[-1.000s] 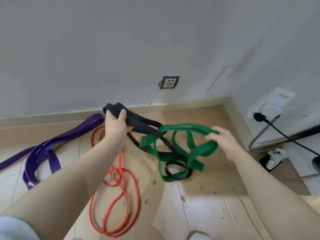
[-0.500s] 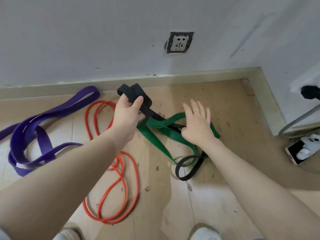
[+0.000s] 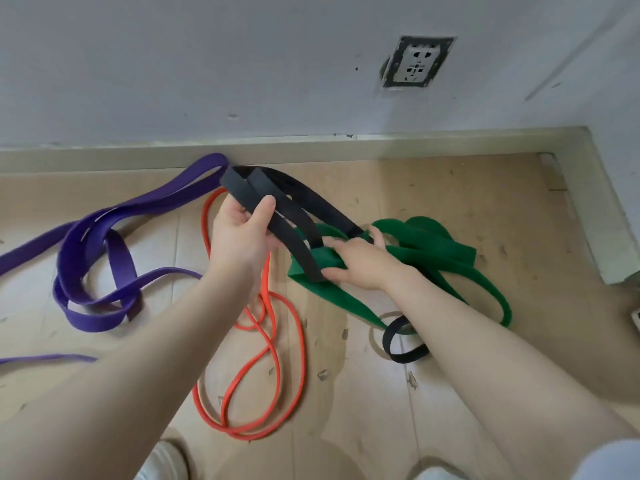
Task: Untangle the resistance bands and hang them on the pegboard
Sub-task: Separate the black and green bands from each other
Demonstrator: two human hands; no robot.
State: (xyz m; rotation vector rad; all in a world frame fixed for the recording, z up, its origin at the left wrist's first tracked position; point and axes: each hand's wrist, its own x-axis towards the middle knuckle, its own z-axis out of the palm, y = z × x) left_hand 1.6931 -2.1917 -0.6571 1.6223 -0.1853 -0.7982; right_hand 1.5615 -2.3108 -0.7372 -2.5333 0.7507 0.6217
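Left hand [image 3: 242, 237] grips the folded upper end of the black band [image 3: 277, 202], fingers and thumb curled round the doubled strap, and holds it lifted above the floor [image 3: 450, 209] just in front of the skirting board [image 3: 346, 143] at the far edge. From that grip the black straps slope down to the right into the green band [image 3: 433, 247], where the right hand [image 3: 360, 265] closes on the tangle: its thumb and fingers pinch a fold of green where the black straps pass through it. How many of the black straps it also catches cannot be told. A loose black loop shows on the floor under the right forearm, nearer the person, lying against the green band's near curve.

The green band spreads in wide loops toward the right corner of the floor, where the skirting turns and a white ledge juts in; bare boards lie between the green loops and that corner. The orange band [image 3: 270, 341] lies in long thin coils under and behind the left forearm, running from near the far skirting toward the near edge of the floor. The purple band [image 3: 104, 244] sprawls on the left side, one end touching the black band's raised fold near the skirting, the rest trailing off the left edge. Open floor lies in the near middle, between the orange coils and the black loop. A wall socket [image 3: 417, 62] sits in the wall above the far right part of the floor
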